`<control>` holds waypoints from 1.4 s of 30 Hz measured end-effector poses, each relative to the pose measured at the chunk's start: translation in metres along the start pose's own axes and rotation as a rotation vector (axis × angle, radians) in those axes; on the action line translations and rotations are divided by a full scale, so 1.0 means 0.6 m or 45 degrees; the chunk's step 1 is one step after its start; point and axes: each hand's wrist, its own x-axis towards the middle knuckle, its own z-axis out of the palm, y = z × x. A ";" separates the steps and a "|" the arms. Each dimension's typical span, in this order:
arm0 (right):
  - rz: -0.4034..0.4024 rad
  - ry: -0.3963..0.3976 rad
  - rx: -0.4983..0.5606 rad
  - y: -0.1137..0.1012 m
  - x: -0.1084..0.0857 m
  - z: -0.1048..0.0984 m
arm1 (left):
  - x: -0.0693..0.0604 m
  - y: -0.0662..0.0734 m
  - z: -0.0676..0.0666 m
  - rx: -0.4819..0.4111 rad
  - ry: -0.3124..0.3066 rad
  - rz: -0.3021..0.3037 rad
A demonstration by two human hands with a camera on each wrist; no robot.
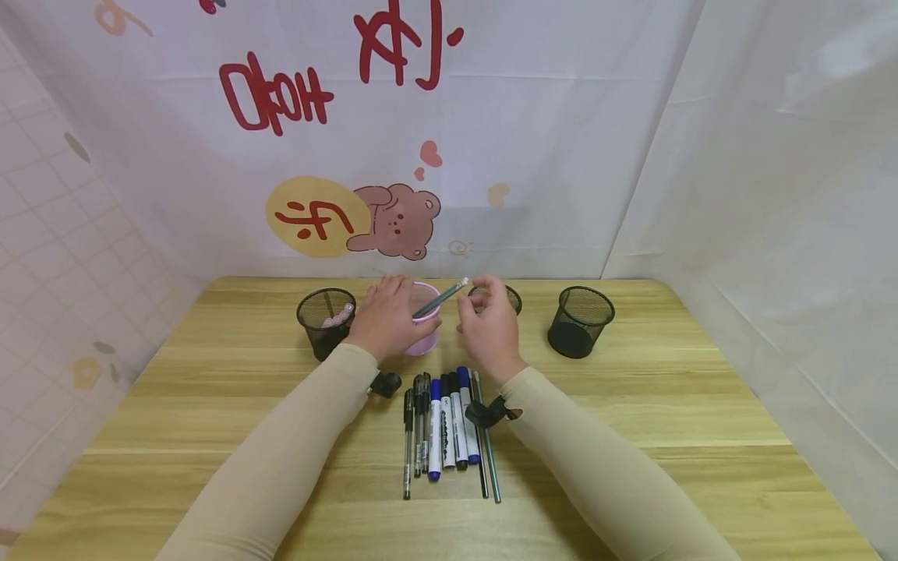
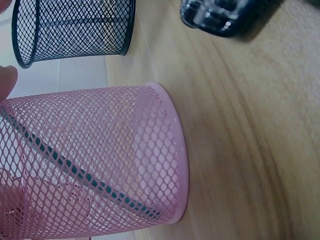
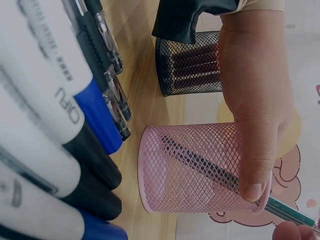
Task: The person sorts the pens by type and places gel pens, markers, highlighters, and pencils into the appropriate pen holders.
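A pink mesh pen holder stands upright on the table, gripped by my left hand, the thumb lying across its near side by the rim. Inside it a teal pencil leans to the right, its white-tipped end sticking out over the rim. Through the mesh in the left wrist view the pencil reaches down to the holder's base. My right hand hovers beside the pencil's upper end, thumb and forefinger parted, with nothing seen between them. In the right wrist view its fingertips lie close to that end.
In front lie several markers, black-capped gel pens and two pencils in a row. A black mesh holder with pale-topped pens stands left. Another black holder is partly behind my right hand; a third stands right.
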 end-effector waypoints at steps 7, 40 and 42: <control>-0.029 -0.017 -0.071 0.006 -0.008 -0.013 | 0.001 -0.001 0.001 -0.001 0.005 -0.003; -0.044 -0.337 -0.496 0.016 -0.029 -0.067 | -0.001 0.000 -0.003 0.008 -0.018 -0.011; -0.033 -0.378 -0.536 0.016 -0.030 -0.068 | -0.001 0.001 -0.003 0.005 -0.020 -0.014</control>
